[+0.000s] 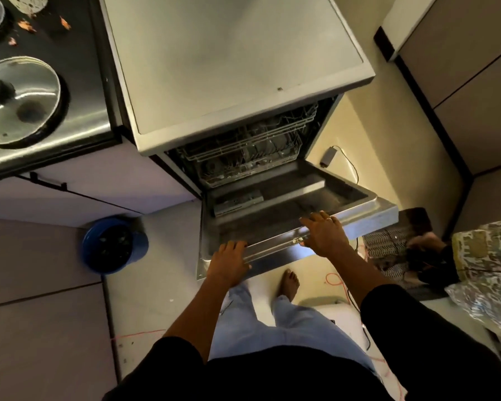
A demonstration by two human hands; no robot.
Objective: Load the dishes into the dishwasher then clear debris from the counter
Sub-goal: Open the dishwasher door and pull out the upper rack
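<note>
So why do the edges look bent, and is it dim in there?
Head view: the wide lens bows the dishwasher door and the cabinet lines; the light is dim and yellowish; the racks sit in shadow; glare streaks the pot lid; edges look soft.

**A home kitchen**

A freestanding dishwasher (237, 68) stands with its door (287, 215) open and wire racks (252, 140) showing. Beside it, a dark bench (78, 68) carries a steel pot lid (21, 99) and scattered crumbs (26, 26). A blue bin (113, 244) sits on the tiled floor (41, 328).
</note>
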